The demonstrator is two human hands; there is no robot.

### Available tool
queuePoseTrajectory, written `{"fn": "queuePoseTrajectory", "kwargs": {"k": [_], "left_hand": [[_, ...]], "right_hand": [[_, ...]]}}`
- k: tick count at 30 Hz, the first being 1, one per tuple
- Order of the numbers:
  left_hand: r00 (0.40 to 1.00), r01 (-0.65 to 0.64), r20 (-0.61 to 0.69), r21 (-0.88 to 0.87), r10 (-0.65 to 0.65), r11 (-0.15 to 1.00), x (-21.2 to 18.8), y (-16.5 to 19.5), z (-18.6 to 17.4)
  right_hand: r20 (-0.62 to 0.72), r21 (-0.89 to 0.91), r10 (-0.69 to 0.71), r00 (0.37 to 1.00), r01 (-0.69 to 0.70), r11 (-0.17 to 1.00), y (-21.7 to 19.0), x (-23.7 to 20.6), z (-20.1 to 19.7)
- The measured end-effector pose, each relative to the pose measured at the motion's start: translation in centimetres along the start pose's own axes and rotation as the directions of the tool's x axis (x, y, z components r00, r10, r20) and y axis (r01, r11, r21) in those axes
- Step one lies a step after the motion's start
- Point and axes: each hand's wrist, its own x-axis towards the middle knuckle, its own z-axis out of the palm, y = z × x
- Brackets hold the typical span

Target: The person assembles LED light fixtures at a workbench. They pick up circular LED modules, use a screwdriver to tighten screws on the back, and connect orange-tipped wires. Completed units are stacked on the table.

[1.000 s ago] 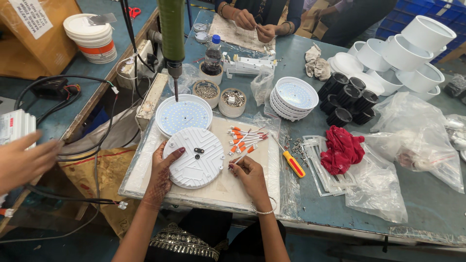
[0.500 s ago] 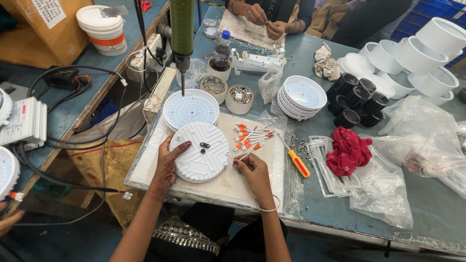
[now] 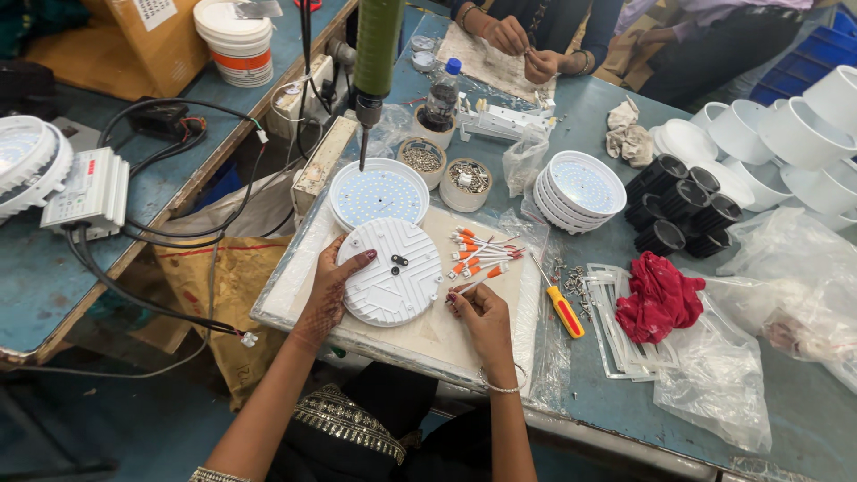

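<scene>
- White round housing (image 3: 389, 284), ribbed back up, lies flat on the pale work mat (image 3: 295, 299) at the near edge of the blue bench (image 3: 616, 393), right in front of the person.
- Left hand (image 3: 332, 287) rests on the housing's left rim, fingers loosely spread along the edge, steadying it rather than gripping.
- Right hand (image 3: 479, 308) sits just off the housing's right side, fingertips pinched on a thin white wire (image 3: 471, 286) that runs up toward the orange-tipped wire leads (image 3: 482, 254) fanned out on the mat.
- Just behind the housing, touching it or nearly so, a second disc (image 3: 379, 195) lies face up, dotted with small LEDs.
- Green powered screwdriver (image 3: 375, 54) hangs over that disc, bit pointing down at its far rim.
- Containers now: two small round tubs behind the mat — the left tub (image 3: 421, 159) full of small dark screws, the right tub (image 3: 468, 177) holding silvery hardware.
- Dark bottle with a blue cap (image 3: 440, 94) stands just behind them.
- To the right, a stack of white dishes (image 3: 582, 189); black cups (image 3: 678, 210) cluster beside it.
- Yellow-handled screwdriver (image 3: 562, 308) lies at the mat's right edge, loose screws (image 3: 576, 278) scattered by it, red cloth (image 3: 659, 299) further right.
- Across the bench, another person's hands (image 3: 522, 40) work over a sheet.
</scene>
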Motion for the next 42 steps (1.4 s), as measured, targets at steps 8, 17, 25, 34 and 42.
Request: {"fn": "queuePoseTrajectory", "kwargs": {"k": [8,17,25,34,42], "left_hand": [[1.000,-0.016,0.021,-0.005,0.016,1.000,0.2,-0.1,-0.2],[1.000,0.000,-0.008,0.001,0.000,1.000,0.3,-0.1,0.1],[1.000,-0.001,-0.001,-0.014,0.001,1.000,0.3,-0.6,-0.5],[0.971,-0.073,-0.238,-0.333,-0.009,0.940,-0.5,1.6,-5.0],[0.795,-0.605,-0.220,-0.248,0.565,0.756,7.4,20.3,-3.2]], "right_hand": [[-0.006,-0.001,-0.012,1.000,0.012,1.000,0.0,0.1,0.1],[-0.002,-0.017,-0.007,1.000,0.007,1.000,0.2,0.4,-0.1],[-0.009,-0.029,0.000,1.000,-0.001,1.000,-0.1,0.0,-0.1],[-0.004,0.058,-0.008,1.000,0.008,0.998,0.4,0.5,-0.3],[0.004,0.052,-0.052,0.999,0.052,0.997,1.0,0.3,-0.5]]}}
